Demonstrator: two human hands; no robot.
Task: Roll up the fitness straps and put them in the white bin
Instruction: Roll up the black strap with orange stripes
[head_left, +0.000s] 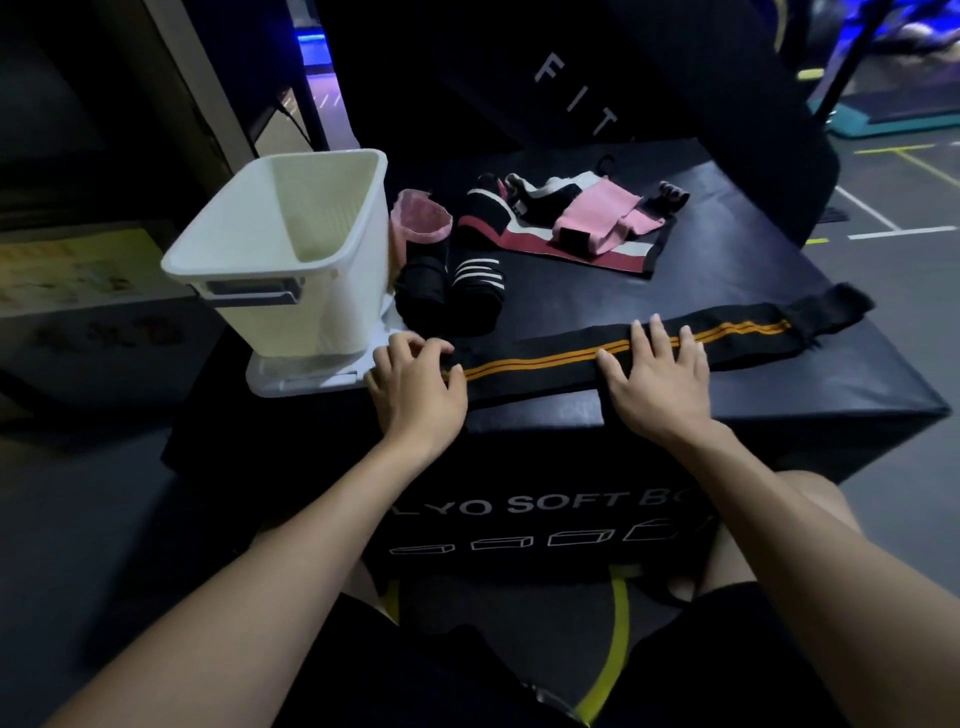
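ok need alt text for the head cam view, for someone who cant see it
A person's left hand pinches one end of a black strap with orange stripes laid flat on a black soft box, while the right hand presses it flat. A white bin stands to the left, beside rolled straps.

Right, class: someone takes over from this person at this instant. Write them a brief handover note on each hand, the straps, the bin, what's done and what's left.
Left hand pinches the near end of the black strap with orange stripes, starting the roll.
Right hand lies flat on the strap's middle, holding it down on the soft box.
White bin stands at the left; nothing shows inside it.
Three rolled straps sit beside the bin, not yet inside.
Left: roll this strap and the loose pile, then bin everything.
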